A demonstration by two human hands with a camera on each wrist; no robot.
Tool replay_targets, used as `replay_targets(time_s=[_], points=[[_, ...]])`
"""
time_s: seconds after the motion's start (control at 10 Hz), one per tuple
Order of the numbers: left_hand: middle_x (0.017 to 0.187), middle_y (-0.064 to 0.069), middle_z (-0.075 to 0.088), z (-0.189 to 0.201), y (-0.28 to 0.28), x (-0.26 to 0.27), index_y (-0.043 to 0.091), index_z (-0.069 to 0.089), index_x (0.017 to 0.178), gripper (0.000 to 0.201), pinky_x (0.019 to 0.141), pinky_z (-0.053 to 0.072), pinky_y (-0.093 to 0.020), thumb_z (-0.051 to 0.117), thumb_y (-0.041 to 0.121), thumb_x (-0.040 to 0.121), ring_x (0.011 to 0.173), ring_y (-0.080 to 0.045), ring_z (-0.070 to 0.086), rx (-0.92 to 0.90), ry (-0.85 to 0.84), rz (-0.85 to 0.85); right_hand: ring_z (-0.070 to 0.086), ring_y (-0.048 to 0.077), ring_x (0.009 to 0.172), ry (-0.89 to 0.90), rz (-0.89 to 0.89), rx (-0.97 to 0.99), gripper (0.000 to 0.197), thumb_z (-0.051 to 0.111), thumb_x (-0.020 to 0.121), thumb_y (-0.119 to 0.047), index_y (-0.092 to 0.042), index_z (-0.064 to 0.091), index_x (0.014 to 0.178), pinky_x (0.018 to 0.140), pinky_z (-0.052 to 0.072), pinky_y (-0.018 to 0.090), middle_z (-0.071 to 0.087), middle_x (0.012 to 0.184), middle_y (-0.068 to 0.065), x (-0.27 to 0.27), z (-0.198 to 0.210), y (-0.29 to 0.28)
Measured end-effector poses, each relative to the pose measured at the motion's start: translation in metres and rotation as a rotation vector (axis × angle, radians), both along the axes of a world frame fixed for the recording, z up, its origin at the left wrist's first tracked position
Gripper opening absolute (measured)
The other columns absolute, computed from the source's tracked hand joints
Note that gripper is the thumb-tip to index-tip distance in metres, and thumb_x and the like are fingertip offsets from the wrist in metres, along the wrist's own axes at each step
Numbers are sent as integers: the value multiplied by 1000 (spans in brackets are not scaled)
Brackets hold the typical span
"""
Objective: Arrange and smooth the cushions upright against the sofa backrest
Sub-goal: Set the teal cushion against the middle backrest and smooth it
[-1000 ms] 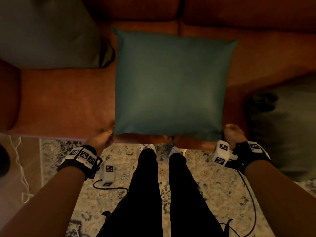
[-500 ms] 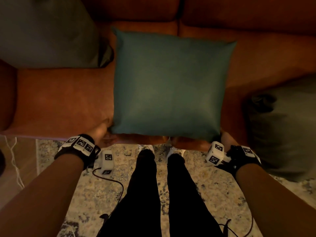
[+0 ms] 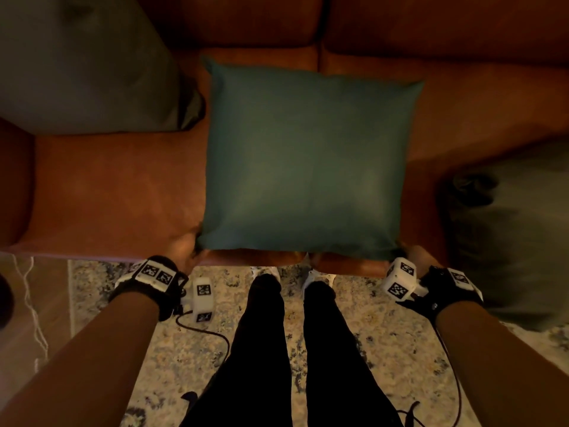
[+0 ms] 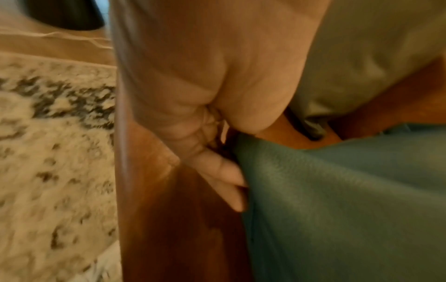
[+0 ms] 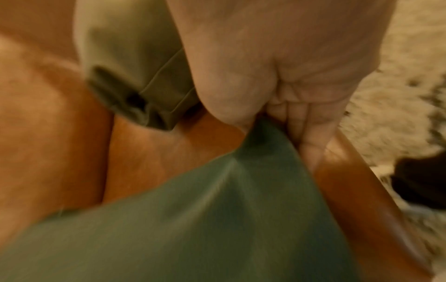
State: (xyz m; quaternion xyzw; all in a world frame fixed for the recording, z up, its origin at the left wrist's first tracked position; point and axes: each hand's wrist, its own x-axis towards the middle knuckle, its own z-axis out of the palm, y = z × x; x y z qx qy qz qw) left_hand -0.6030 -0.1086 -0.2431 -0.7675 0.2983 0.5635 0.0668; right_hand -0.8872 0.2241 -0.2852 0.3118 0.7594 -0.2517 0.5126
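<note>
A teal cushion (image 3: 304, 161) lies flat on the seat of the orange-brown sofa (image 3: 117, 192), its far edge near the backrest (image 3: 431, 23). My left hand (image 3: 184, 248) is at its near left corner, with the fingers (image 4: 224, 171) tucked under the edge and the thumb above. At the near right corner, my right hand (image 3: 415, 254) pinches the teal cushion (image 5: 217, 209) between thumb and fingers (image 5: 311, 133). A grey-green cushion (image 3: 86, 63) leans at the back left. Another grey-green cushion (image 3: 508, 235) sits on the right of the seat.
I stand on a patterned rug (image 3: 385, 349) right at the sofa's front edge, my legs (image 3: 264, 349) between my arms. The sofa's left armrest (image 3: 15, 180) bounds the seat. A white cord (image 3: 30, 303) trails over bare floor at the left.
Both hands have moved in onto the teal cushion's near corners. The left hand's fingers slid under the left corner. The cushion itself has barely shifted.
</note>
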Motion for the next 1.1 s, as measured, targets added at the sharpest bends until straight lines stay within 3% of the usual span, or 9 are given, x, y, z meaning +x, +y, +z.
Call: replay_targets(time_s=[0.1, 0.2, 0.3, 0.5, 0.7, 0.8, 0.9, 1.0, 1.1], points=[[111, -15, 75, -35, -15, 29, 15, 68, 104, 57, 80, 63, -38, 39, 63, 104, 97, -29, 72, -96, -42, -193, 46, 40, 141, 190, 148, 92, 54, 40, 110, -35, 0, 45, 150, 88, 47, 32, 46, 155, 23, -9, 13, -21], [148, -13, 57, -20, -32, 12, 16, 60, 142, 130, 118, 37, -52, 18, 108, 61, 135, -34, 55, -131, -31, -469, 47, 35, 141, 451, 240, -41, 85, 42, 90, -82, -23, 49, 151, 117, 36, 43, 50, 155, 11, -19, 38, -59], [146, 9, 52, 18, -29, -48, 21, 49, 151, 87, 123, 26, -31, 25, 82, 94, 134, -13, 49, -147, 187, -376, 37, 20, 149, 479, 106, -307, 115, 50, 63, -100, -40, 29, 159, 124, 28, 45, 38, 164, -6, -17, 53, -91], [151, 11, 55, 3, -20, -52, 38, 52, 149, 97, 120, 35, -44, 33, 98, 76, 137, -13, 53, -246, 258, -371, 52, 17, 136, 552, 114, -425, 103, 72, 69, -80, -42, 32, 157, 115, 42, 41, 52, 150, -12, 1, 70, -95], [140, 17, 62, -5, 41, -6, 34, 57, 142, 58, 122, 35, -44, 49, 66, 95, 136, -9, 53, -208, 313, -445, 29, 28, 153, 595, 409, -181, 119, 75, 69, -77, -28, 21, 163, 126, 27, 46, 27, 168, 4, 35, 61, -44], [154, 11, 50, 16, 46, -28, 28, 46, 152, 71, 126, 27, -45, 52, 61, 90, 144, -14, 43, -320, 316, -426, 15, 32, 158, 971, 678, -173, 99, 67, 84, -55, -22, 20, 164, 128, 16, 53, 10, 172, 8, 45, 65, -56], [171, 10, 1, 24, 32, -58, 20, 3, 166, 92, 129, -2, -36, 47, 63, 97, 157, -9, -1, -564, 196, -656, 7, 35, 159, 1133, 908, -213, 90, 57, 89, -51, -16, 22, 164, 127, -3, 53, 7, 172, 14, 50, 66, -92], [172, -10, -16, 35, 16, -97, 9, -8, 164, 95, 127, -13, -40, 45, 58, 102, 158, -28, -19, -853, 179, -974, 3, 35, 160, 1125, 1068, -121, 80, 42, 98, -54, -18, 19, 165, 126, 0, 62, 7, 173, 14, 57, 53, -127], [173, -15, -5, 33, 6, -133, 7, 4, 165, 81, 129, -8, -49, 37, 53, 107, 159, -36, -10, -1027, 204, -1434, 8, 35, 160, 1161, 1128, -22, 76, 39, 99, -55, -20, 22, 165, 125, 7, 63, 13, 173, 11, 63, 40, -133]])
